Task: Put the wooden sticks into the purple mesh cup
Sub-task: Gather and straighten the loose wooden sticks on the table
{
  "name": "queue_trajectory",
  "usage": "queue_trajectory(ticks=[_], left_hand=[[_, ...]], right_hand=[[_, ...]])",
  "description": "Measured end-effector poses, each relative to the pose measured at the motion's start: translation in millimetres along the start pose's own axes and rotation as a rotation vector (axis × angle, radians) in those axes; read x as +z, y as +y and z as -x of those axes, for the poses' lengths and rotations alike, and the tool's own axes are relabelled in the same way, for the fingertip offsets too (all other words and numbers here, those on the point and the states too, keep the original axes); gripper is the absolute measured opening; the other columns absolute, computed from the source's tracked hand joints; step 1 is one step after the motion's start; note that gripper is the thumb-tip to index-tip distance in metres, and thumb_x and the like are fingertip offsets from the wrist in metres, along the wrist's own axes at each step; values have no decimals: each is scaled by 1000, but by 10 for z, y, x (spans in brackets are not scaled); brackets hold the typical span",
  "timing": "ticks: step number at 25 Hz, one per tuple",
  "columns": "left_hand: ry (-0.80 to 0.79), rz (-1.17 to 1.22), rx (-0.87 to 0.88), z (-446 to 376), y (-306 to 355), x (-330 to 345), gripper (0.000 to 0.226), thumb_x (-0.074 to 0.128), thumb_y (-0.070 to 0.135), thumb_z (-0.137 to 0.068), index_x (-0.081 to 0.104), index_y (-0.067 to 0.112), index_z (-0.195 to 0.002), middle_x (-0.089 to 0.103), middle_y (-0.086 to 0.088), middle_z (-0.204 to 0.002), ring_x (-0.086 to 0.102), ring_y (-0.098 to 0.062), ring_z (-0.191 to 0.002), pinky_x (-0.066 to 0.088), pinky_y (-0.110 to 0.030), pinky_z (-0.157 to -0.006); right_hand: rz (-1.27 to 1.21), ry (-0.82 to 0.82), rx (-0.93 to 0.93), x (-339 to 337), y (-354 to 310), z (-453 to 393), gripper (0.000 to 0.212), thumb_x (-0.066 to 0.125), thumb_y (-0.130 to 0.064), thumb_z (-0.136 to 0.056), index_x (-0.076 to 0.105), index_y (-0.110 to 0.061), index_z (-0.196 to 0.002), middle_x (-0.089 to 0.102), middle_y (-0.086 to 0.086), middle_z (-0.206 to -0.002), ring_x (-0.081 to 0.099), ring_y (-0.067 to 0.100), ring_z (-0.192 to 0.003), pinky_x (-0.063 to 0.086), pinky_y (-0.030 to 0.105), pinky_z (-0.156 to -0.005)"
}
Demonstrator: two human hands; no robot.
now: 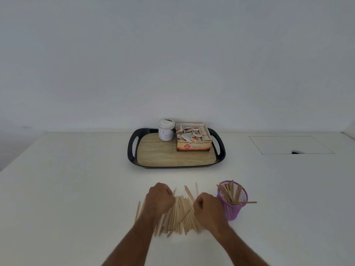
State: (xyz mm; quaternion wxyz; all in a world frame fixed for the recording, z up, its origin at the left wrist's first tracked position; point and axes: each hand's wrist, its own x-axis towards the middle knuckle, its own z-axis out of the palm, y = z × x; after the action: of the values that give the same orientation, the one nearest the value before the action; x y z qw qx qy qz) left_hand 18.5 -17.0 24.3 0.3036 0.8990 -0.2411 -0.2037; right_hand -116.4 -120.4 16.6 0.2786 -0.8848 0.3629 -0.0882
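Note:
A pile of thin wooden sticks [179, 215] lies on the white table in front of me. My left hand [158, 198] rests on the pile's left side with fingers curled down onto the sticks. On the pile's right side my right hand [208, 209] is curled the same way. Whether either hand actually grips sticks is hidden under the fingers. The purple mesh cup [235, 208] stands upright just right of my right hand, with several sticks standing in it and one lying across its rim.
A black tray [132, 150] with a wood-look floor sits farther back, carrying a white jar [166, 129] and an open box of tea sachets [194, 138]. A square hatch outline [290, 144] marks the table at back right. A plain wall stands behind.

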Motion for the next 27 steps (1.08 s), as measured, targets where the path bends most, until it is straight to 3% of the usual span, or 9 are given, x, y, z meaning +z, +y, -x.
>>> queue_trajectory(ticks=[2, 5, 10, 14, 19, 21, 23, 25, 27], left_hand=[[50, 107, 42, 15, 122, -41, 16, 69, 5, -74, 69, 19, -81, 70, 6, -82, 68, -10, -76, 60, -32, -76], [43, 316, 116, 63, 356, -103, 17, 75, 6, -74, 68, 20, -82, 72, 2, -79, 71, -12, -71, 63, -36, -72], [-16, 614, 207, 208, 804, -119, 18, 76, -1, -78, 65, 13, -82, 71, -6, -76, 71, -18, -70, 63, -37, -70], [-37, 618, 289, 257, 1056, 22, 19, 78, 1, -78, 64, 14, -80, 71, -5, -75, 73, -22, -74, 64, -38, -71], [-43, 521, 375, 315, 1204, 250, 22, 81, 5, -75, 65, 20, -75, 72, 0, -78, 71, -16, -75, 62, -28, -70], [-56, 482, 399, 333, 1208, 318, 21, 80, 4, -75, 67, 20, -75, 73, 0, -78, 71, -14, -74, 59, -21, -68], [-74, 438, 426, 324, 1183, 347, 18, 81, 5, -74, 71, 18, -81, 74, 1, -80, 71, -11, -73, 59, -22, -69], [-75, 412, 428, 301, 1156, 322, 21, 83, 9, -74, 72, 18, -89, 74, 4, -85, 71, -9, -75, 60, -24, -72], [-45, 463, 409, 276, 1132, 248, 22, 85, 17, -75, 72, 19, -92, 74, 7, -86, 71, -8, -76, 61, -23, -72]], right_hand=[[-84, 21, -29, -83, -30, 45, 14, 57, -16, -89, 56, -23, -77, 63, -8, -69, 60, 5, -64, 52, 18, -60], [-260, 68, -48, -290, -88, 136, 14, 62, -9, -88, 61, -20, -78, 69, -4, -69, 64, 4, -63, 49, 16, -56], [-387, 397, -163, -780, -32, 284, 22, 66, -5, -86, 70, -24, -97, 71, -13, -77, 64, -3, -77, 45, 7, -63], [-398, 583, -77, -1064, 174, 210, 9, 65, -15, -90, 66, -21, -97, 69, -14, -84, 64, -8, -81, 46, 4, -60], [-295, 584, -20, -1064, 358, 143, 8, 67, -8, -86, 67, -16, -89, 66, -13, -77, 62, -3, -74, 41, 2, -63], [-257, 543, -1, -1013, 418, 142, 6, 69, -10, -86, 69, -14, -90, 65, -13, -76, 64, 3, -75, 43, 6, -66], [-262, 489, 21, -972, 476, 140, 11, 69, -12, -85, 71, -14, -96, 67, -12, -80, 67, 11, -79, 53, 28, -81], [-263, 461, 45, -950, 513, 138, 20, 68, -12, -86, 70, -14, -106, 70, -8, -91, 66, 10, -85, 48, 44, -99], [-262, 466, 49, -950, 526, 134, 25, 66, -17, -89, 68, -15, -114, 72, -3, -107, 65, 12, -97, 41, 47, -108]])
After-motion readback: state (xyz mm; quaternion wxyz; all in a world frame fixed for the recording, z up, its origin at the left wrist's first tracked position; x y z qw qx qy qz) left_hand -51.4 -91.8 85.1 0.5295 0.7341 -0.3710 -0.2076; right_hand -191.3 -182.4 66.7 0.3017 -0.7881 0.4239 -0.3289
